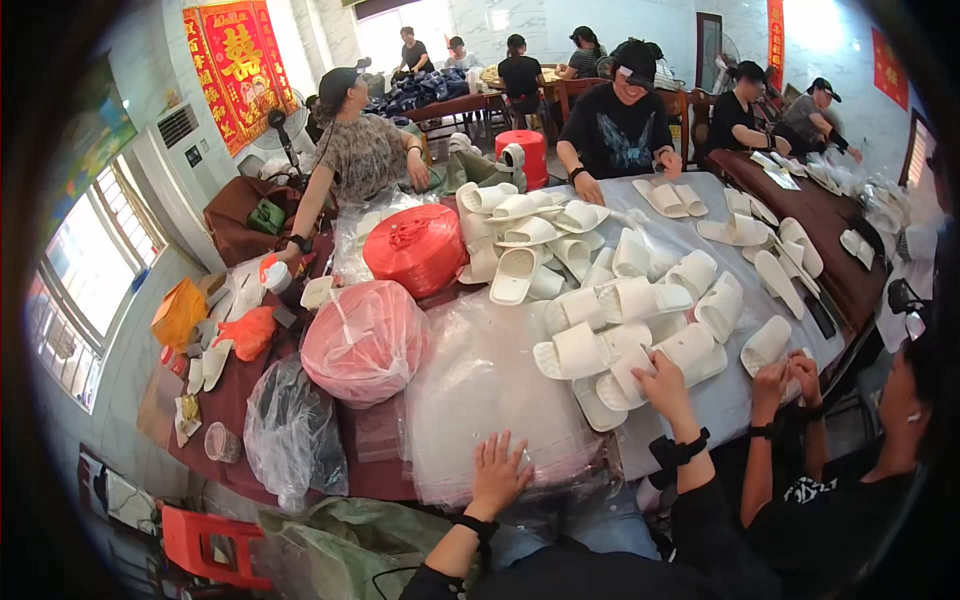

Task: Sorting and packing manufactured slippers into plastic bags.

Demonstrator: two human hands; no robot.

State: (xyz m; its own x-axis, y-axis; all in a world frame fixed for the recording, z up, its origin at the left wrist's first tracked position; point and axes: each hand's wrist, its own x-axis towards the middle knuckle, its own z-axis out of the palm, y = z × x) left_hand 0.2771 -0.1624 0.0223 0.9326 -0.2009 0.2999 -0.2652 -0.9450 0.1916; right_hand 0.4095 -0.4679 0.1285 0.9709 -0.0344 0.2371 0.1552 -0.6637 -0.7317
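Observation:
My left hand (501, 474) rests with fingers spread on a stack of clear plastic bags (490, 385) at the table's near side. To its right, my right hand (666, 388) reaches into the heap of white slippers and grips one slipper (624, 382) at its near edge, the fingertips partly hidden. More white slippers (575, 312) lie piled just beyond, overlapping at various angles. Dark straps circle both my wrists.
Left of the bags sit a pink plastic-wrapped bundle (365, 342), a red twine roll (414, 250) and a clear bag (293, 435). A co-worker's hands (785, 380) hold a slipper at the right. Other people sit around the tables. A red stool (215, 545) stands lower left.

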